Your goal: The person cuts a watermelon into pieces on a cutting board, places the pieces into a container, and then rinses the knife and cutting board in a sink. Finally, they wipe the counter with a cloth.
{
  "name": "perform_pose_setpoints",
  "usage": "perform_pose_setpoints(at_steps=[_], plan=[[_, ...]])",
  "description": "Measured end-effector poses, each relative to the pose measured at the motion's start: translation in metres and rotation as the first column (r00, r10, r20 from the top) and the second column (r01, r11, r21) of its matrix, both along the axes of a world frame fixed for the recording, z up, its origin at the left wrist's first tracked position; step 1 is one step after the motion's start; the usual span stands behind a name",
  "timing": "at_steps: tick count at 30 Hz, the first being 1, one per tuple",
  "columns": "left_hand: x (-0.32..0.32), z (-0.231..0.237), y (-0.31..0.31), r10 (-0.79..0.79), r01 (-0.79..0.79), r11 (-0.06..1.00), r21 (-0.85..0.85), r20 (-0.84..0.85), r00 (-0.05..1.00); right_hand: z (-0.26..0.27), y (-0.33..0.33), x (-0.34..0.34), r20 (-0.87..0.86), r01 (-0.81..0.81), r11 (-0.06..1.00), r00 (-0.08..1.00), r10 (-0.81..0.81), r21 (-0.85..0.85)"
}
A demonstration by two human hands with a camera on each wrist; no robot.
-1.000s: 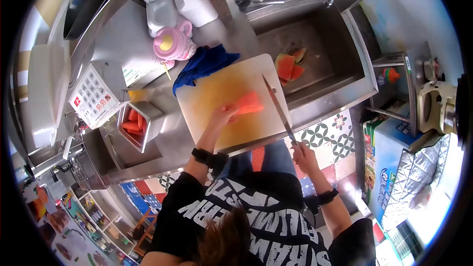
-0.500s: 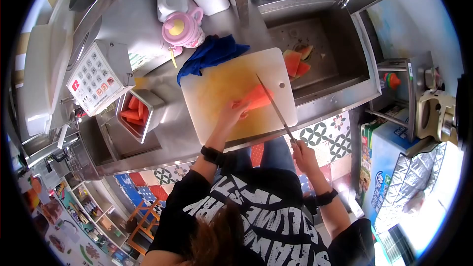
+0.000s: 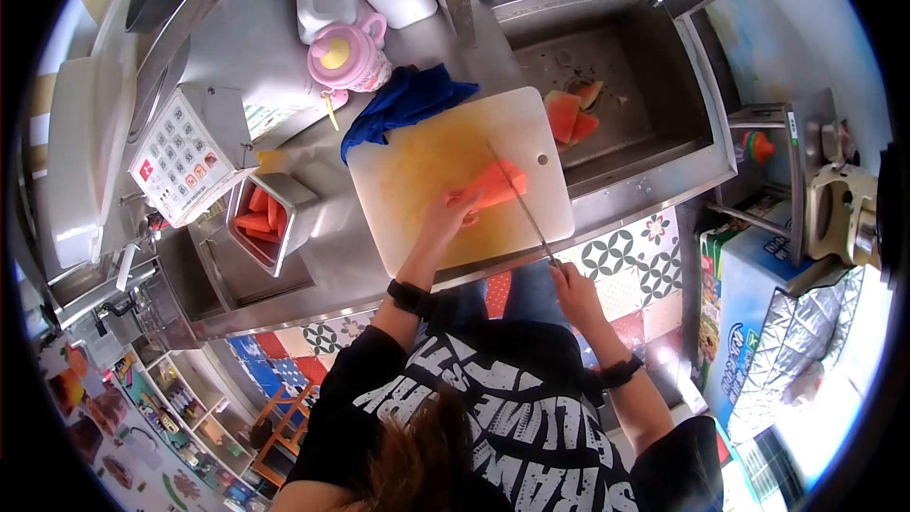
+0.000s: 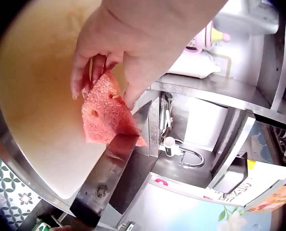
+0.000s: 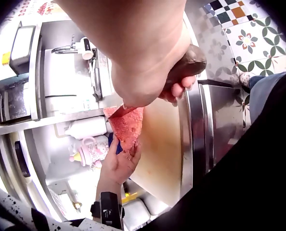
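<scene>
L grip (image 3: 447, 216) pinched on watermelon pc (image 4: 107, 113), R grip (image 3: 576, 294) wrapped rd knife hndl (image 5: 187, 63), blade (image 4: 111, 168) against pc

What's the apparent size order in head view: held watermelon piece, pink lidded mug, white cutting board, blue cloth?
1. white cutting board
2. blue cloth and pink lidded mug: too close to rank
3. held watermelon piece

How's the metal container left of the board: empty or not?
Not empty: the head view shows red melon pieces inside the container.
</scene>
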State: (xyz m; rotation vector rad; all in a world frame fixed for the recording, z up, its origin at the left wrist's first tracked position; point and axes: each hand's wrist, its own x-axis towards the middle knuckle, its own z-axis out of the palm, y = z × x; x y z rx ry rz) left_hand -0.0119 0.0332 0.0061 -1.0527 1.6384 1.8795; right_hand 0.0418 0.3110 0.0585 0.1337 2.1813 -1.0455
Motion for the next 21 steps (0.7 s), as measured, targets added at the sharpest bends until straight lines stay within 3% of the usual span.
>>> perform_pose_setpoints(at_steps=[7,13,21], plan=[[0.004,-0.002,0.000,0.015,-0.015,1.000,0.023,-0.001,1.000,-0.021,-0.002,-0.004,-0.047,-0.104,0.994,0.993,0.106,0.045],[0.008,-0.010,-0.003,-0.027,0.027,0.999,0.029,-0.001,1.000,-0.041,-0.016,-0.010,-0.030,-0.179,0.954,0.981,0.192,0.241],[0.016,-0.017,-0.006,0.012,-0.006,0.997,0.082,-0.073,0.997,-0.039,-0.006,-0.008,-0.066,-0.110,0.987,0.991,0.119,0.119]])
